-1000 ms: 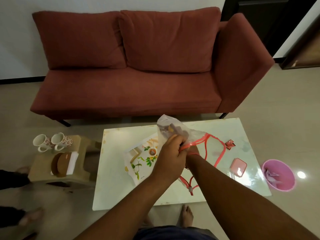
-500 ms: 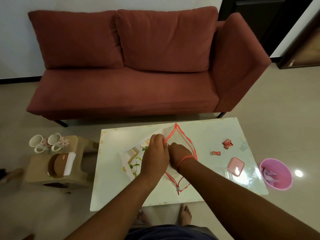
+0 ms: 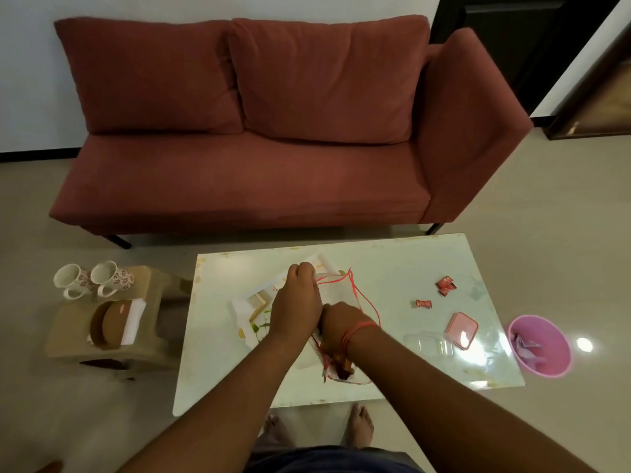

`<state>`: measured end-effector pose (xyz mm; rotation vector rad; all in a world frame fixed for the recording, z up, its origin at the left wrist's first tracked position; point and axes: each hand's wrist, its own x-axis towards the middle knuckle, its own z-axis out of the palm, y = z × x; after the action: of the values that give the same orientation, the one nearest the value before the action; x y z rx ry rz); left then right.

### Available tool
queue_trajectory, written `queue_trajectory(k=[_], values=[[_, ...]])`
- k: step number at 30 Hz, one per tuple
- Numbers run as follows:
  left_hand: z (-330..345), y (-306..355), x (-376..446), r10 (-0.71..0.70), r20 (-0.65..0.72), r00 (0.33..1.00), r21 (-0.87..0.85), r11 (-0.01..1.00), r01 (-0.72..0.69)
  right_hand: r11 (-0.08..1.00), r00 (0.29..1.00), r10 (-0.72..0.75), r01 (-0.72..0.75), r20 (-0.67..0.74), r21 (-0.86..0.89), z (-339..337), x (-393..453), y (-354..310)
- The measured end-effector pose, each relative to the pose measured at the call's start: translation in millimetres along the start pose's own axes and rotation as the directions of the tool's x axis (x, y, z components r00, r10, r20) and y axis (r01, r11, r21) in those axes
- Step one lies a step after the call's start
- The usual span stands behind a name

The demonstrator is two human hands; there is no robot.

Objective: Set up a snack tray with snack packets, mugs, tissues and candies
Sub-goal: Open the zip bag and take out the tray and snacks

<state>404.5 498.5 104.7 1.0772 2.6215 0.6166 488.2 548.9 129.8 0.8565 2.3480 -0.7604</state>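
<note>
1. Clear bag with red piping [image 3: 336,295] now down flat over the floral tray [image 3: 254,303] on the tabletop [image 3: 392,264]; a second ago held up in the air above it.
2. Left hand [image 3: 298,302] clenched in a grip on the bag's upper edge, pinching it at the mouth.
3. Right hand [image 3: 336,319] lower, mostly hidden behind the left; whether curled on the bag cannot be told.
4. Dark red contents bunched at the bag's near corner [image 3: 341,365], probably candies not yet tipped out.
5. Loose candies [image 3: 445,285] and one more [image 3: 423,303] now lying on the tabletop to the right, the single one absent a second ago; likely spilled from the bag.
6. Pink box [image 3: 461,329] near them, pink bin [image 3: 539,349] on the floor beyond.
7. Mugs [image 3: 94,278] and tissues [image 3: 131,322] on the stool [image 3: 68,332], well apart from the tray; tray loading seemingly at an early stage.
</note>
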Motion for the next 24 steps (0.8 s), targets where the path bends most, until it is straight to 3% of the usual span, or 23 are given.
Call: queue_trajectory(k=[5,10,14,18,22,24], values=[[-9,-7,17,-0.159,0.084,0.984,-0.103,0.980,0.168,0.996,0.990,-0.076,0.070,-0.122,-0.059,7,-7,3],[-12,-38,27,-0.354,0.276,0.894,-0.238,0.876,0.420,0.997,0.974,-0.080,0.082,-0.213,0.001,-2,-7,18],[-10,-41,23,-0.342,0.295,0.892,-0.258,0.871,0.419,0.980,0.945,-0.179,0.197,-0.273,0.040,-12,-12,25],[-10,-44,17,-0.315,0.283,0.906,-0.316,0.861,0.398,0.940,0.873,-0.292,0.338,-0.391,0.053,-14,-20,22],[-10,-29,18,-0.239,0.210,0.948,-0.258,0.922,0.290,0.942,0.876,-0.254,0.320,-0.411,0.100,-17,-16,20],[-10,-19,20,-0.239,0.198,0.951,-0.239,0.929,0.283,0.932,0.903,-0.187,0.287,-0.387,0.220,-22,-13,20]])
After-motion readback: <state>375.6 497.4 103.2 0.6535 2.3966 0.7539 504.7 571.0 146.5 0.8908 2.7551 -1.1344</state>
